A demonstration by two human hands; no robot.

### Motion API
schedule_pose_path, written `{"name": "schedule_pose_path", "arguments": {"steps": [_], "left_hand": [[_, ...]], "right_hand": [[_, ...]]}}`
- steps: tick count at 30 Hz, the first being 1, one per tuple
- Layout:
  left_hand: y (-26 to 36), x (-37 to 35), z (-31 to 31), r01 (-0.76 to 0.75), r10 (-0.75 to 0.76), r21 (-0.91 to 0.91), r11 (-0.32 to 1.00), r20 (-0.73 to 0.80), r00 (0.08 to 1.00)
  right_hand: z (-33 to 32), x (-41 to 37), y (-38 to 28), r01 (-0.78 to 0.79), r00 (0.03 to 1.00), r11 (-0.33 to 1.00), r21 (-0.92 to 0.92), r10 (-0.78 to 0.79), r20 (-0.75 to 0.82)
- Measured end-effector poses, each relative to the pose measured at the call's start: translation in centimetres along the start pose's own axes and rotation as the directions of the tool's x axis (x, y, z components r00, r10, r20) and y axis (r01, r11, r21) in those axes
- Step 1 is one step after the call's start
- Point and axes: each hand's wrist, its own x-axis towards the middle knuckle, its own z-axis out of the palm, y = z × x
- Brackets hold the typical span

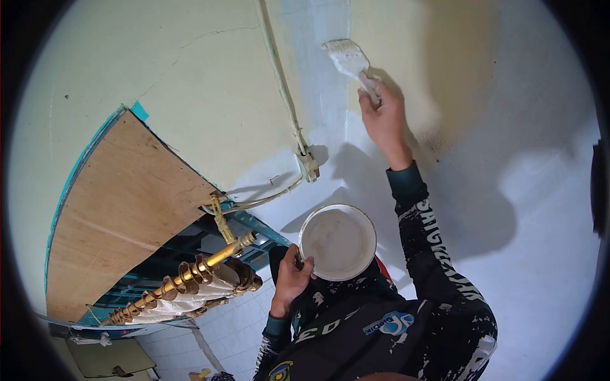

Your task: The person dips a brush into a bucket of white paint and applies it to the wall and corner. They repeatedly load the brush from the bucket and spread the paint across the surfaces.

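Note:
My right hand [385, 117] is closed around the handle of a paintbrush [348, 58] coated in white paint. The bristles lie against or very close to the wall [381, 38], near the corner where fresh whitish paint borders the older yellowish colour. Lower down, my left hand [293, 279] grips the rim of a round white bucket [338, 242], thumb over the edge. Whitish paint shows inside it. The bucket is held in front of my body, its opening turned up towards me.
A cable conduit [279, 70] runs down the wall to a small socket box [309, 166]. To the left are a wooden panel [127, 203] with teal edging and a gold curtain rod [190, 274] with bunched cloth. White floor tiles [235, 324] show below.

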Motion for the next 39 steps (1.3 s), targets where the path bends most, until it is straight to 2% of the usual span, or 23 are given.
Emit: {"name": "schedule_pose_path", "arguments": {"steps": [2, 4, 6, 8, 9, 11, 12, 14, 15, 17, 21, 23, 27, 30, 32, 33, 35, 36, 37, 38, 39], "left_hand": [[0.3, 0.0, -0.2, 0.000, 0.000, -0.019, 1.000, -0.005, 1.000], [0.5, 0.0, -0.4, -0.002, 0.002, -0.023, 1.000, -0.002, 1.000], [0.5, -0.1, -0.4, -0.004, 0.004, -0.032, 0.999, 0.000, 1.000], [0.2, -0.2, -0.4, 0.003, -0.003, -0.016, 1.000, 0.004, 1.000], [0.1, -0.1, -0.3, 0.002, -0.001, -0.016, 1.000, 0.002, 1.000], [0.0, -0.4, -0.1, -0.025, 0.025, 0.024, 0.999, -0.002, 1.000], [0.2, -0.5, 0.0, -0.021, 0.021, 0.024, 0.999, 0.000, 1.000], [1.0, -0.4, 0.0, -0.044, 0.043, 0.029, 0.999, 0.019, 0.999], [1.1, -0.4, -0.2, -0.052, 0.052, 0.036, 0.998, 0.020, 0.998], [1.0, -0.4, -0.2, -0.031, 0.030, 0.093, 0.995, 0.009, 1.000], [1.5, -0.6, -0.2, -0.068, 0.068, 0.109, 0.992, 0.002, 0.998], [1.3, -0.5, -0.3, -0.093, 0.094, 0.125, 0.988, 0.001, 0.996], [1.4, -0.4, -0.3, -0.050, 0.050, 0.059, 0.997, 0.009, 0.999], [1.6, -0.4, -0.4, -0.059, 0.059, 0.082, 0.995, 0.009, 0.998], [1.7, -0.3, -0.4, -0.068, 0.068, 0.097, 0.993, 0.007, 0.998], [1.6, -0.2, -0.5, -0.067, 0.067, 0.093, 0.993, 0.009, 0.998], [1.4, 0.0, -0.7, -0.116, 0.115, 0.190, 0.975, 0.016, 0.993], [1.1, 0.0, -0.7, -0.114, 0.113, 0.187, 0.976, 0.016, 0.993], [0.7, 0.2, -0.6, -0.072, 0.071, 0.101, 0.992, 0.015, 0.997], [0.5, 0.3, -0.7, -0.029, 0.029, 0.015, 0.999, 0.017, 0.999], [0.6, 0.3, -0.7, -0.028, 0.028, 0.015, 0.999, 0.014, 1.000]], "right_hand": [[1.8, -2.3, 3.3, 0.033, 0.999, 0.999, -0.036, -0.033, -0.013], [3.9, -5.9, 8.1, 0.251, 0.967, 0.960, -0.121, -0.254, -0.010], [4.5, -10.5, 11.1, 0.141, 0.988, 0.990, -0.030, -0.138, 0.069], [4.3, -14.2, 13.2, -0.012, 0.987, 1.000, -0.026, 0.016, 0.160], [3.9, -15.4, 13.8, -0.010, 0.987, 1.000, -0.025, 0.014, 0.161], [2.6, -17.6, 14.7, -0.163, 0.929, 0.981, -0.105, 0.188, 0.319], [1.8, -18.9, 15.6, -0.167, 0.928, 0.980, -0.107, 0.193, 0.319], [1.2, -20.7, 17.2, -0.156, 0.837, 0.953, -0.260, 0.268, 0.477], [1.2, -20.6, 16.6, -0.155, 0.842, 0.955, -0.255, 0.262, 0.471], [0.9, -19.9, 15.5, -0.283, 0.787, 0.899, -0.334, 0.417, 0.455], [2.4, -14.3, 13.4, -0.300, 0.846, 0.896, -0.327, 0.408, 0.342], [2.4, -11.3, 10.6, -0.334, 0.911, 0.932, -0.141, 0.358, 0.207], [1.2, -5.9, 5.8, -0.418, 0.880, 0.904, -0.091, 0.428, 0.205], [0.2, -3.4, 3.7, -0.373, 0.905, 0.927, -0.047, 0.374, 0.202], [0.0, -2.3, 2.8, -0.299, 0.950, 0.952, 0.067, 0.291, 0.111], [-0.3, -1.7, 1.5, -0.300, 0.950, 0.952, 0.063, 0.292, 0.112], [-0.8, -0.6, -0.8, -0.487, 0.872, 0.820, 0.300, 0.473, 0.124], [-0.3, -0.7, 0.1, -0.430, 0.901, 0.850, 0.304, 0.426, 0.084], [0.5, -1.4, 1.0, -0.431, 0.901, 0.850, 0.302, 0.426, 0.086], [1.7, -2.5, 1.8, -0.255, 0.964, 0.941, 0.224, 0.264, -0.011], [2.6, -3.8, 2.8, -0.071, 0.992, 0.989, 0.128, 0.083, -0.093]]}}
